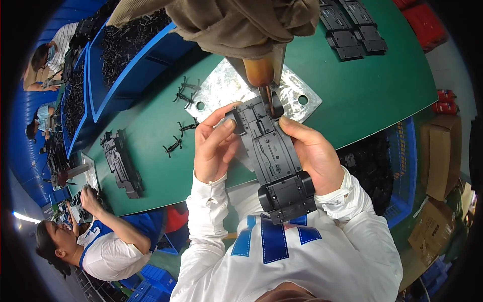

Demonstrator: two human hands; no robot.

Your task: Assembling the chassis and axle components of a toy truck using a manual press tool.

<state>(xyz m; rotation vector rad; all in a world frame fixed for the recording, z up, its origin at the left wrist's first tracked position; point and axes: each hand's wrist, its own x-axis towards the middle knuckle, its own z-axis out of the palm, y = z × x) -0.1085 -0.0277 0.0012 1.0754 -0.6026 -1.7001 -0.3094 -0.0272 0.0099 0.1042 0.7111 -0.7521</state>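
Between my two hands is a long black plastic toy-car chassis, its far end under a metal tool tip that comes down from an amber holder. My left hand grips the chassis at its far left corner, thumb on top. On the right side, my right hand holds its edge, with the thumb near the tool tip. Beneath the tool lies a shiny metal plate with round holes. Several small black plastic brackets lie on the green table left of my left hand.
Blue bins with small black parts stand at the far left. More black chassis lie at the left and far right. A blue crate of black parts and cardboard boxes stand right. A co-worker sits at left.
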